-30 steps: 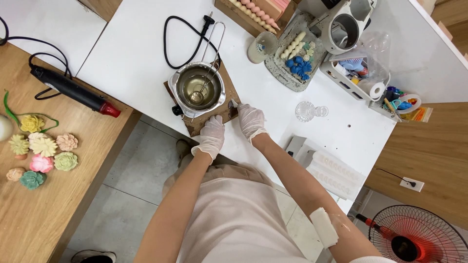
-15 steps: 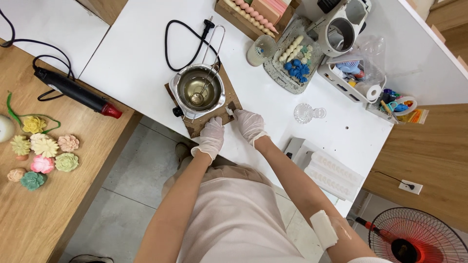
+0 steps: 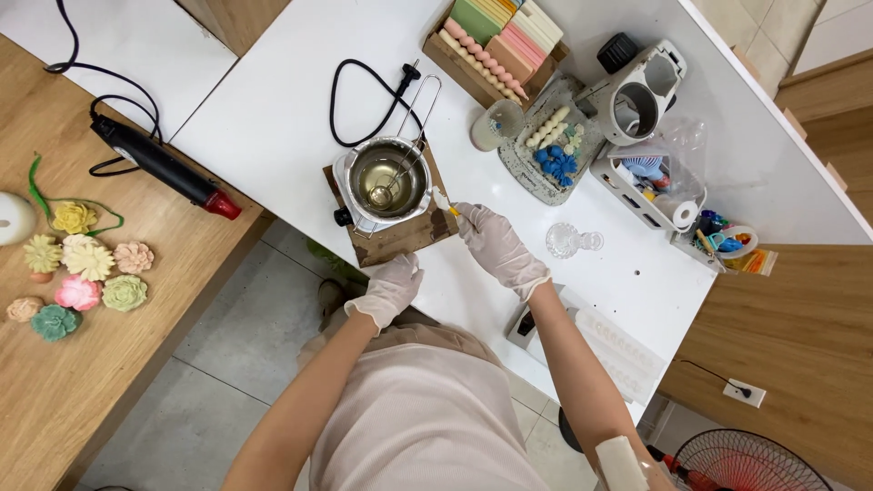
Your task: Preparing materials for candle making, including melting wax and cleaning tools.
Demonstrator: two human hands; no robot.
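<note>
Right hand (image 3: 496, 244) grip pinched on small yellow-tipped stick (image 3: 443, 202) beside metal melting pot (image 3: 389, 177); left hand (image 3: 391, 286) loosely curled, empty, resting at wooden board (image 3: 405, 238) near edge, white worktop (image 3: 273, 109).

Candle-making craft workshop, wax melting pot (image 3: 389, 180) on hotplate, silicone moulds (image 3: 618, 350) (white), flower candles (image 3: 77, 264)
</note>
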